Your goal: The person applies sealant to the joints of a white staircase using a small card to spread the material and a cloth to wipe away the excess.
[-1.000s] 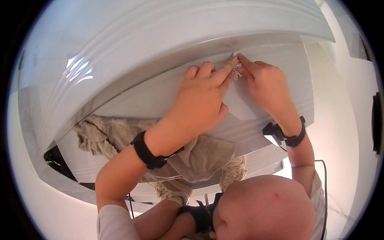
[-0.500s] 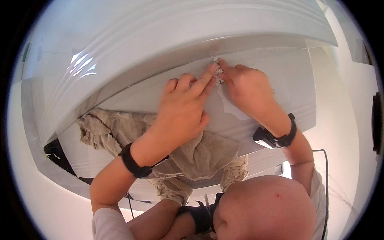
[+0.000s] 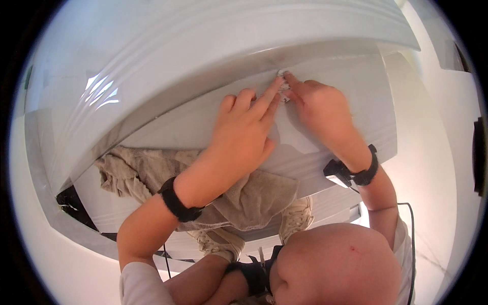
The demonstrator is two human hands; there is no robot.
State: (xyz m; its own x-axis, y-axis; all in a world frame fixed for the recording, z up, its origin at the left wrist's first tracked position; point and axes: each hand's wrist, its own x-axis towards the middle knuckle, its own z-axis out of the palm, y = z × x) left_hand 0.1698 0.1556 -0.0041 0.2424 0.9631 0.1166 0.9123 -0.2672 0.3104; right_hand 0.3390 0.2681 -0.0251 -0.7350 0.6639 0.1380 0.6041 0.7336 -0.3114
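Note:
My left hand (image 3: 243,124) reaches out over a light grey ledge (image 3: 188,119). Its index finger is stretched forward, with the tip on a small crumpled white scrap (image 3: 285,96) marked with dark specks. My right hand (image 3: 325,109) comes in from the other side. Its thumb and index finger press together on the same scrap, the remaining fingers curled in. The scrap lies close to the seam below a glossy curved white wall (image 3: 203,30), and fingertips hide part of it. What it is made of I cannot tell.
A rumpled beige-brown towel (image 3: 259,198) drapes over the ledge under my left forearm. Black straps circle both wrists, and a small box (image 3: 336,174) sits at the right one. My shoes (image 3: 296,218) are below the ledge. A dark gap (image 3: 76,206) shows at the left corner.
The whole view has shifted slightly. Both hands stay at the scrap with nearly the same finger positions; my left hand and forearm sit a little further right.

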